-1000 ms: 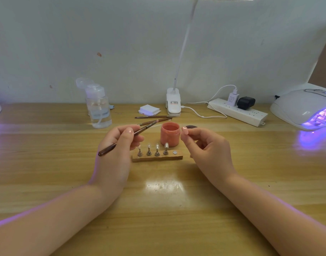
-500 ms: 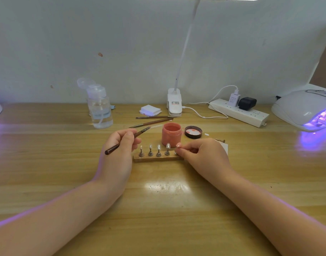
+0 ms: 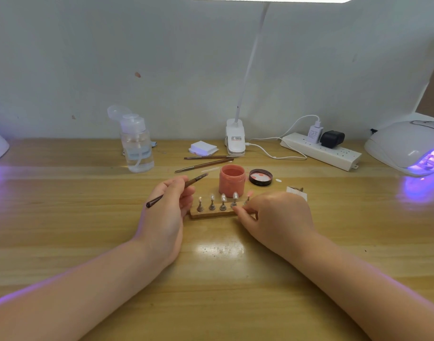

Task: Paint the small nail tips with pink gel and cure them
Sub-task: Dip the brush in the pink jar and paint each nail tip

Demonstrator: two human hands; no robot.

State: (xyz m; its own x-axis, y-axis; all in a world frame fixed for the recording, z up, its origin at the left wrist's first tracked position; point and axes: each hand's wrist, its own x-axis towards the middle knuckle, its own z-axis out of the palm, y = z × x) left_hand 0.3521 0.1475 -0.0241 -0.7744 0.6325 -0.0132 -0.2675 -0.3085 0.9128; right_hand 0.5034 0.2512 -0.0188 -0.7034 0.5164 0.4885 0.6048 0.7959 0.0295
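Since earlier frame: right hand (image 3: 272,215) lowered onto wooden strip holder (image 3: 211,213), pinching pink-tipped end stand (image 3: 247,199). Left hand (image 3: 170,205) grips thin brown brush (image 3: 176,190). We judge risk: nudge topples clear nail tips (image 3: 223,198); open pink gel jar (image 3: 232,181) just behind.

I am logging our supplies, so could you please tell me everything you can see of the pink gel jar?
The pink gel jar is a small, round, squat pot with what looks like frosted plastic walls. It stands upright and open on the wooden table, with pink gel visible inside. It sits just behind the stand of nail tips. Its dark lid lies apart to its right. Neither hand touches it.
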